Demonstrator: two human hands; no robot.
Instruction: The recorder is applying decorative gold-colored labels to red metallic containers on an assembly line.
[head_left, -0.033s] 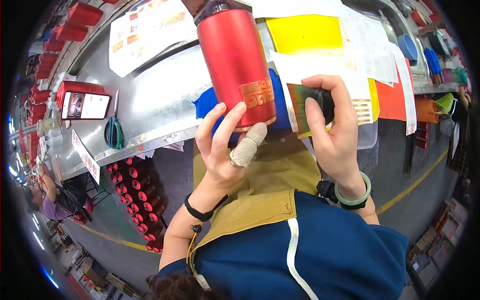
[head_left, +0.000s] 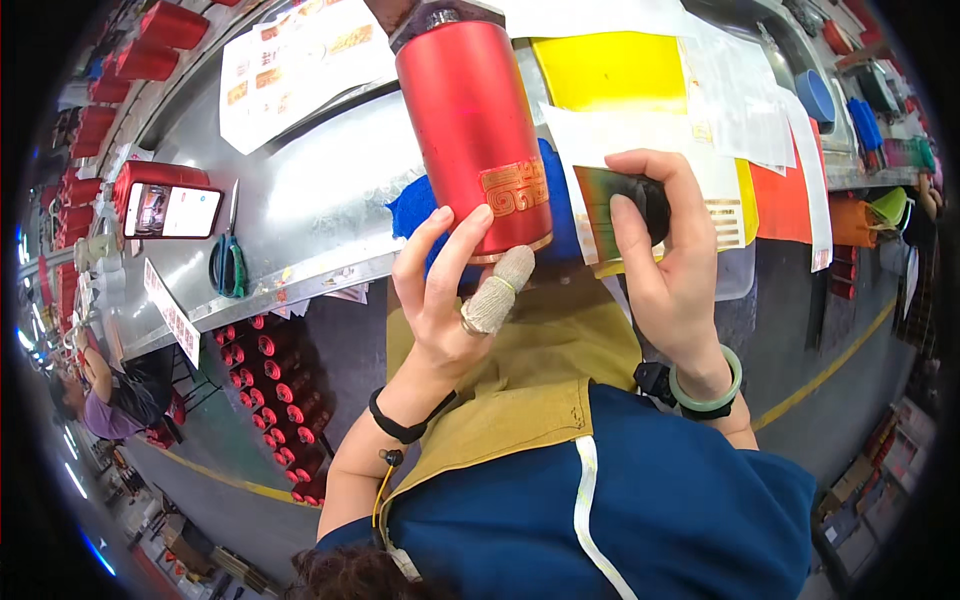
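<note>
A red metal cylinder [head_left: 470, 130] with a gold geometric pattern near its lower rim slants across the bench's front edge, over a blue cloth [head_left: 413, 205]. My left hand [head_left: 445, 300] grips its near end, two fingers laid on the red side and the wrapped thumb by the gold rim; the other fingers are hidden beneath. Beige fabric covers that thumb. To the right, my right hand [head_left: 665, 255] pinches a black, rounded piece [head_left: 645, 205] between thumb and curled fingers; its exact kind does not show. A dark greenish sheet [head_left: 593, 205] lies against it, apart from the cylinder.
Left on the metal bench [head_left: 310, 190] are a phone [head_left: 172, 212], green-handled scissors [head_left: 229, 265] and a patterned white sheet [head_left: 300, 75]. Yellow [head_left: 610, 70] and red sheets [head_left: 783, 190] lie right. Several red cylinders [head_left: 285, 410] stand below; another person [head_left: 110, 395] sits far left.
</note>
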